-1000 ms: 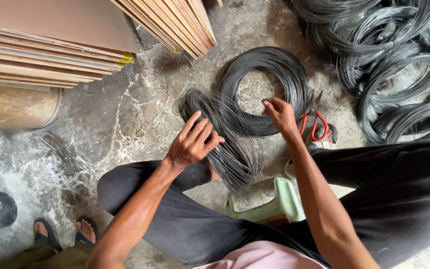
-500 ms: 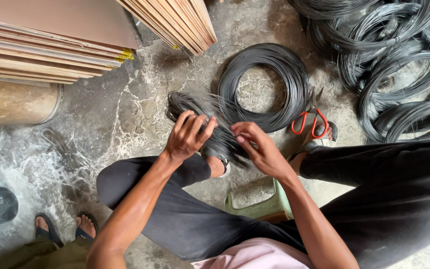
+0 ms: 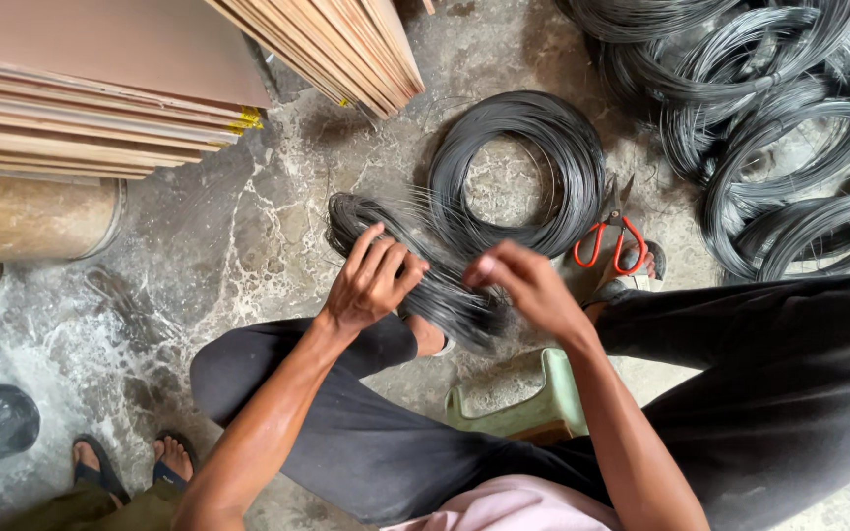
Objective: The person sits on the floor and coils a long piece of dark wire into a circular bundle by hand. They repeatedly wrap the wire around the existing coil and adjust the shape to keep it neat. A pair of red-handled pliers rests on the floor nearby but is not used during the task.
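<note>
Gripping a wire bundle [image 3: 415, 270] lying across the floor before the knees, the left hand [image 3: 371, 280] and right hand [image 3: 528, 285] are both clenching it; tightening the bundle likely needs steady twisting.

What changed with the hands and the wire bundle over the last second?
The right hand left the round wire coil and came down to the left, taking hold of the wire bundle beside the left hand. The left hand kept its grip on the bundle. The coil, the red-handled scissors and the stacked boards lie where they were.
</note>
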